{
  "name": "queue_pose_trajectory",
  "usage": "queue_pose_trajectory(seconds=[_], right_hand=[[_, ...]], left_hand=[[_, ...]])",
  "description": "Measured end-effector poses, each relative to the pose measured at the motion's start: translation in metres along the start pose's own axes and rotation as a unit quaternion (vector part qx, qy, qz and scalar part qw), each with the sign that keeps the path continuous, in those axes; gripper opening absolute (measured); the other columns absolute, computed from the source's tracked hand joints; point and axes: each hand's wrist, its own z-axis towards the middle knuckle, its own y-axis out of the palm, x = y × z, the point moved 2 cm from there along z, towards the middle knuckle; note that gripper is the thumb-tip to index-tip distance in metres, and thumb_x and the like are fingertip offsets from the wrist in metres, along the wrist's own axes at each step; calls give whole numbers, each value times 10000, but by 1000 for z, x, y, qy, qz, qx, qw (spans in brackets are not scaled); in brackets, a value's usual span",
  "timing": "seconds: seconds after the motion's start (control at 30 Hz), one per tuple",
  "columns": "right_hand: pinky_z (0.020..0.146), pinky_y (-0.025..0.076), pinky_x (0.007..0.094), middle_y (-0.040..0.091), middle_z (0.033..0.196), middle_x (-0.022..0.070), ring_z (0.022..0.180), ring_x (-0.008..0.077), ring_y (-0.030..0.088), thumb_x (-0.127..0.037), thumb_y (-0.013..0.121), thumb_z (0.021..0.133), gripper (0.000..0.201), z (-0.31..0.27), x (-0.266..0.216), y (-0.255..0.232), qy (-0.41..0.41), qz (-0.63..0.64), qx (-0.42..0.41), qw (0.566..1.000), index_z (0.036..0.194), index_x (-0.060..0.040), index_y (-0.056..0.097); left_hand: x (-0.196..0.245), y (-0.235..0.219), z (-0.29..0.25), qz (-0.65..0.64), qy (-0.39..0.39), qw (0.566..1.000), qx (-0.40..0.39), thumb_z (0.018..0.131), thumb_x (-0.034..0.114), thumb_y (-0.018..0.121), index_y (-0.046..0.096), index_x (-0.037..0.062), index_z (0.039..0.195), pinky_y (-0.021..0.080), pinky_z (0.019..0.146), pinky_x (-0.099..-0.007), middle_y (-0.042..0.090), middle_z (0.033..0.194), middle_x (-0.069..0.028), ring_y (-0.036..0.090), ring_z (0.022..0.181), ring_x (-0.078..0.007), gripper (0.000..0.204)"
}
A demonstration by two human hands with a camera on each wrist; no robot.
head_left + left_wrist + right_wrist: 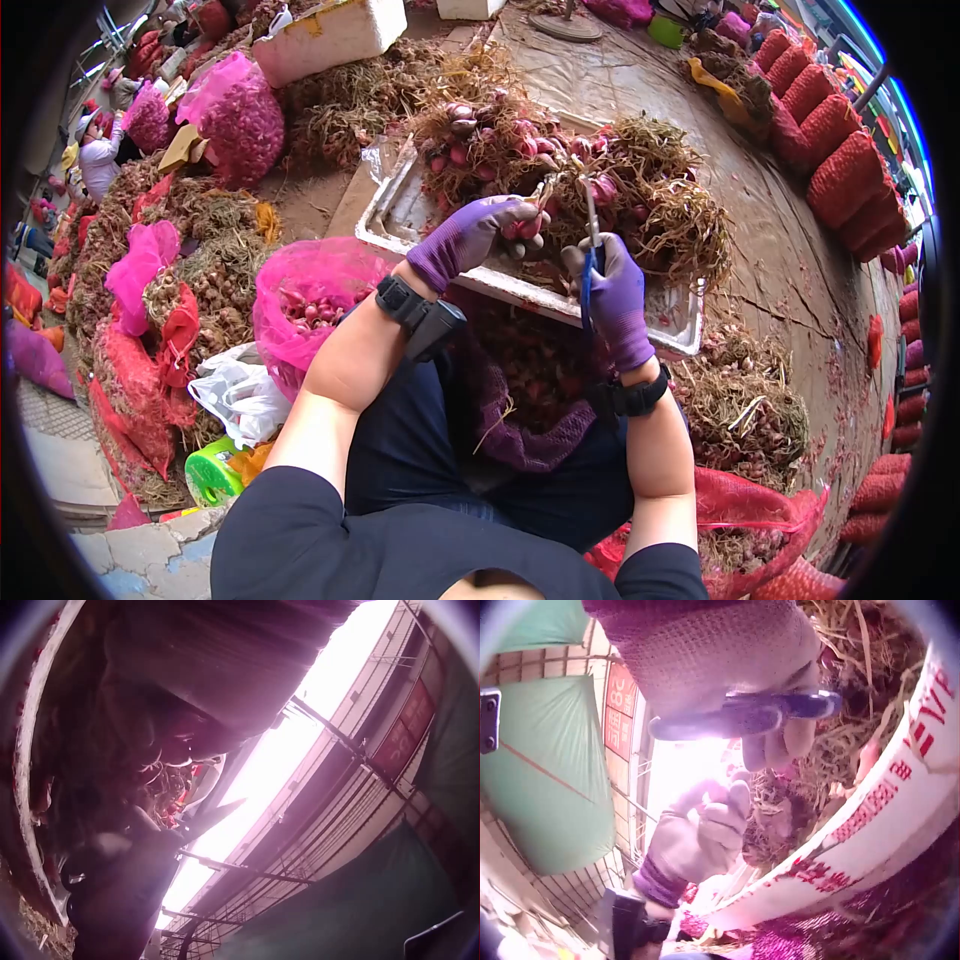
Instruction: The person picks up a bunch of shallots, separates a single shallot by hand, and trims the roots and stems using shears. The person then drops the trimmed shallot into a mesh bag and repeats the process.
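Observation:
Both hands wear purple gloves with pale palms and fingers. My left hand pinches a small bunch of red shallots by its dry stems, above a white foam tray. To its right, my right hand grips blue-handled scissors, blades pointing away from me toward the stems. The right wrist view shows the scissors' handles across the fingers, with the left hand beyond. In the left wrist view the blade shows near the dark left hand. More shallots with dry tops heap in the tray.
A purple mesh bag with shallots lies open between the knees. Left of it stands a pink bag holding loose shallots. Piles of dried stalks flank the tray, and full red mesh sacks line the right side.

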Motion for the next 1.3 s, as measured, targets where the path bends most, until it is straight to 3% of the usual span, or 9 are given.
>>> queue_pose_trajectory(seconds=[0.03, 0.17, 0.23, 0.3, 0.43, 0.67, 1.03, 1.17, 1.3], right_hand=[[582, 455, 342, 532, 616, 74, 572, 209, 549, -390, 735, 818, 445, -1, -3, -2, 20, 89, 21, 996, 984, -28, 538], [582, 450, 358, 529, 674, 98, 603, 231, 554, -396, 734, 818, 479, 0, 8, 1, -75, -40, -27, 996, 1025, -34, 497], [632, 461, 400, 540, 709, 124, 641, 281, 548, -402, 732, 804, 499, -8, -1, 5, -64, -47, -73, 994, 1032, -38, 478], [655, 463, 398, 550, 728, 137, 663, 284, 556, -411, 740, 790, 513, -10, -8, 4, -26, -72, -128, 989, 1035, -34, 493], [659, 462, 386, 558, 735, 143, 674, 269, 568, -431, 734, 784, 509, -7, 0, 4, -65, -42, -97, 992, 1009, -28, 520], [668, 458, 365, 564, 726, 141, 668, 243, 555, -475, 697, 784, 505, -10, -1, 8, -15, -21, -176, 984, 944, -16, 557], [619, 447, 381, 563, 667, 129, 614, 258, 565, -437, 711, 800, 457, -8, -3, 8, -39, -110, -116, 986, 889, -16, 559], [580, 450, 351, 546, 629, 108, 565, 252, 538, -385, 738, 813, 415, -6, 3, 12, 29, 76, -11, 997, 911, -26, 554], [620, 465, 384, 567, 706, 122, 644, 287, 581, -426, 748, 792, 513, -5, 2, 0, -72, -77, 27, 994, 1031, -44, 504]], left_hand=[[-6, -3, 7, -33, 30, 999, -2, 922, 234, 597, 627, 24, 1112, 508, 729, -258, 654, 904, -29, 617, 780, -117, 285], [-10, -7, 10, -85, 46, 995, 9, 876, 123, 661, 554, 58, 1226, 507, 707, -249, 655, 977, -23, 619, 801, -105, 371], [0, 0, 4, -96, 74, 993, 6, 872, 98, 663, 490, 76, 1300, 507, 700, -238, 638, 983, -10, 612, 793, -89, 462], [5, -1, 1, -59, 125, 988, 61, 881, 90, 646, 482, 76, 1316, 503, 699, -223, 629, 971, 2, 601, 778, -77, 465], [9, -8, 0, 29, 161, 981, 104, 894, 88, 606, 469, 63, 1338, 490, 689, -207, 627, 974, -11, 571, 751, -57, 466], [9, -1, 0, 80, 139, 982, 103, 887, 86, 586, 455, 32, 1349, 485, 693, -213, 618, 996, -36, 558, 765, -57, 483], [-7, -1, 11, 122, 108, 985, 56, 855, 99, 633, 544, 45, 1234, 473, 673, -216, 606, 961, 25, 560, 784, -49, 393], [-13, -4, 11, 75, 60, 995, 39, 845, 121, 648, 585, 58, 1159, 463, 653, -215, 602, 903, 34, 558, 716, -56, 326], [-2, -1, 4, 2, 49, 999, 25, 852, 142, 656, 578, 43, 1157, 459, 657, -203, 623, 886, 14, 567, 707, -60, 330]])
